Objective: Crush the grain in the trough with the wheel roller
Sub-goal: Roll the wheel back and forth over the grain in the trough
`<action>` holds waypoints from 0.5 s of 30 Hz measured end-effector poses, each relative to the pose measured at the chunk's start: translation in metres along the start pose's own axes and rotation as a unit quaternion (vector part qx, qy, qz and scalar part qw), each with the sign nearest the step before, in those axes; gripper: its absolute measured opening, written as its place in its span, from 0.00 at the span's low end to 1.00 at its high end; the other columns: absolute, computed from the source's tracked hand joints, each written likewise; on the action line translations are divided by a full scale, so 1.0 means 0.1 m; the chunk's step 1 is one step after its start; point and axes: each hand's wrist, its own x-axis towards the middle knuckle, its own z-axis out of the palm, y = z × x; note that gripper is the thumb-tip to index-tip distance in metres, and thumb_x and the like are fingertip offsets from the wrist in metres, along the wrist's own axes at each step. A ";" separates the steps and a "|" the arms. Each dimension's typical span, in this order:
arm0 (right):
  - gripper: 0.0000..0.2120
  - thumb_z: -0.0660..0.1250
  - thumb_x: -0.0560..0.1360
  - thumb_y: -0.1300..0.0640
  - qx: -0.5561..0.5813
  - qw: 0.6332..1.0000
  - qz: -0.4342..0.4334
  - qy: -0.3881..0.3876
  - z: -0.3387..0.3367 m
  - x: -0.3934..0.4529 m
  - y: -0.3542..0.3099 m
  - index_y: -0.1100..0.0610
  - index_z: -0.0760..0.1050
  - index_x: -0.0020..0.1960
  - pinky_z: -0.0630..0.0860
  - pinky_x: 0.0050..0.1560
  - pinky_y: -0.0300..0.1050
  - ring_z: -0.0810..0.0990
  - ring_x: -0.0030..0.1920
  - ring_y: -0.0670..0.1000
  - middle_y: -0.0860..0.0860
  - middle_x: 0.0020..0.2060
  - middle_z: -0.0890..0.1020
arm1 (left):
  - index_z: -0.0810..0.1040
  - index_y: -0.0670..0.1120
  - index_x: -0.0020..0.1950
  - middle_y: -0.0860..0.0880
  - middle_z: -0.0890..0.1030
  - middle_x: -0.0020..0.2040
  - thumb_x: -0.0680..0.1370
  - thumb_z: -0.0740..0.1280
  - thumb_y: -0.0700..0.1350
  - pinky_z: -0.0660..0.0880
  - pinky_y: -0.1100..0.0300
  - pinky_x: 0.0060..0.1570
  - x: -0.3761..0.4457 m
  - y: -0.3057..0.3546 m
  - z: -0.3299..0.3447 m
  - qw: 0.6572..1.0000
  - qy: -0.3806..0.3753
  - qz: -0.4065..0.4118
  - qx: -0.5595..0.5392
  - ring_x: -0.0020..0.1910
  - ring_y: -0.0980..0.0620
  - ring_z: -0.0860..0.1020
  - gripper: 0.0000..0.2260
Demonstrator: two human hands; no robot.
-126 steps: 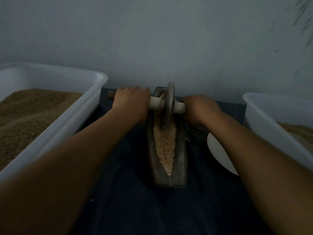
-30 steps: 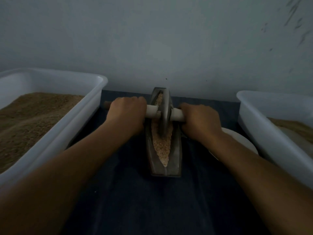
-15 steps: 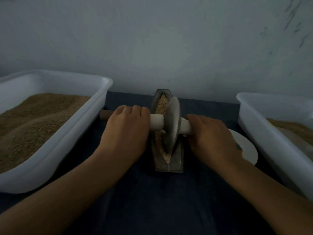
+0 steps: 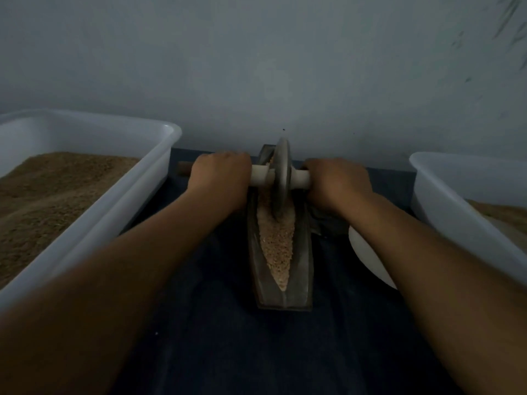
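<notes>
My left hand (image 4: 221, 178) is curled round the pale axle on one side of the wheel roller (image 4: 281, 178), and my right hand (image 4: 338, 182) grips the other side. The wheel stands upright in the far part of the trough (image 4: 302, 269), its lower edge down in the grain (image 4: 276, 246), which lies heaped along the channel toward me. The trough sits on a table (image 4: 228, 352) under a dark cloth. A white tub (image 4: 137, 201) of brown meal is at my left, another white tub (image 4: 445, 201) at my right, and a white plate (image 4: 368, 258) shows beneath my right forearm.
</notes>
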 end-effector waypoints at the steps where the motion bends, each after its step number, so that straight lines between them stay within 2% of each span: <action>1: 0.14 0.69 0.72 0.47 -0.003 1.000 0.001 -0.006 0.00 0.04 0.00 0.46 0.77 0.57 0.64 0.37 0.43 0.80 0.51 0.56 0.51 0.52 0.81 | 0.73 0.45 0.59 0.44 0.80 0.55 0.77 0.69 0.47 0.69 0.52 0.44 0.04 -0.01 0.01 1.000 -0.009 -0.004 -0.003 0.52 0.43 0.79 0.13; 6: 0.11 0.71 0.70 0.49 -0.006 1.000 0.001 0.014 -0.01 -0.05 -0.04 0.47 0.78 0.53 0.58 0.31 0.41 0.80 0.46 0.55 0.51 0.47 0.82 | 0.72 0.45 0.58 0.44 0.80 0.53 0.77 0.69 0.47 0.68 0.54 0.41 -0.06 -0.01 0.02 1.000 0.008 -0.006 0.009 0.49 0.44 0.79 0.13; 10: 0.10 0.70 0.70 0.49 -0.014 0.997 -0.017 0.067 -0.03 -0.34 -0.07 0.48 0.76 0.50 0.60 0.34 0.43 0.80 0.42 0.55 0.50 0.42 0.81 | 0.69 0.47 0.53 0.47 0.79 0.49 0.74 0.71 0.47 0.66 0.54 0.39 -0.31 0.02 -0.02 0.999 0.036 -0.001 0.029 0.45 0.47 0.79 0.14; 13: 0.09 0.71 0.69 0.51 -0.030 0.993 -0.033 0.106 -0.06 -0.60 -0.10 0.50 0.75 0.47 0.54 0.32 0.44 0.79 0.37 0.54 0.48 0.38 0.81 | 0.68 0.49 0.51 0.48 0.79 0.48 0.73 0.72 0.48 0.64 0.57 0.40 -0.53 0.04 -0.03 0.996 0.079 0.012 0.036 0.44 0.49 0.78 0.14; 15: 0.08 0.72 0.68 0.52 -0.029 0.991 -0.035 0.124 -0.10 -0.74 -0.12 0.51 0.76 0.45 0.53 0.31 0.44 0.78 0.35 0.55 0.49 0.36 0.80 | 0.68 0.49 0.51 0.49 0.79 0.47 0.73 0.72 0.48 0.63 0.58 0.41 -0.66 0.06 -0.06 0.994 0.096 0.018 0.050 0.43 0.50 0.77 0.14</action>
